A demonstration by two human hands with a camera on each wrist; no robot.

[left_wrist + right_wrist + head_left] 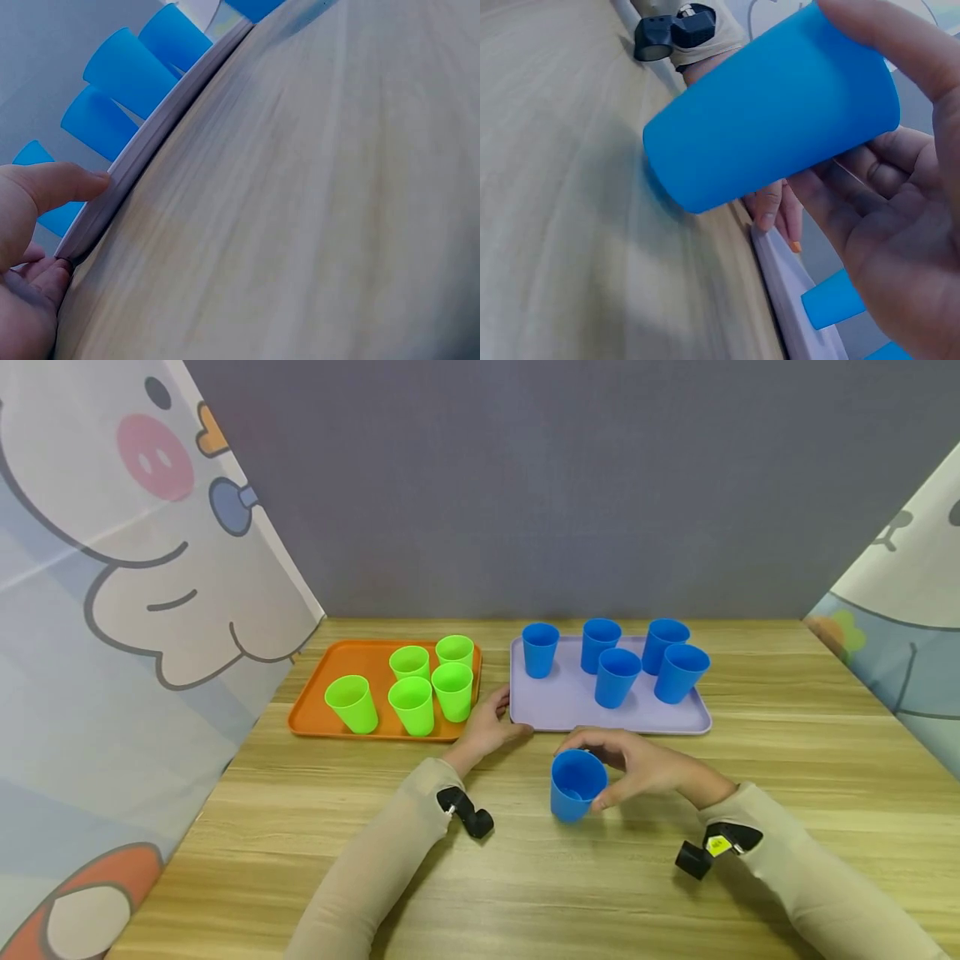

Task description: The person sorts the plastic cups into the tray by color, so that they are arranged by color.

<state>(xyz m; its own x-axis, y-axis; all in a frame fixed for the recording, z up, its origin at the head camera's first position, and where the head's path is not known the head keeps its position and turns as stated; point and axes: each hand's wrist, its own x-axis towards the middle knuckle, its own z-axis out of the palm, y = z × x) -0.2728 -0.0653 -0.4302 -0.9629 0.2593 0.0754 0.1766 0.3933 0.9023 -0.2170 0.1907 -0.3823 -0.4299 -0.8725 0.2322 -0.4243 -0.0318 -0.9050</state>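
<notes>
My right hand point(647, 768) holds a blue cup point(772, 112) near its rim, thumb on one side and fingers on the other. That cup is upright in the head view, its base close over the table in front of the lilac tray point(555, 714). At the tray's near left corner is my left hand point(486, 727), gripping the edge with its thumb point(71, 184) on the front rim and its fingers along the left side. Several blue cups point(617, 681) stand upright on this tray, spread across its middle, back and right.
Left of the lilac tray lies an orange tray point(318, 693) carrying several green cups point(412, 706), mostly on its right half. Both trays lie on a wood-grain table point(525, 893). A grey partition point(510, 493) rises behind, and cartoon-printed sheets point(112, 693) flank the sides.
</notes>
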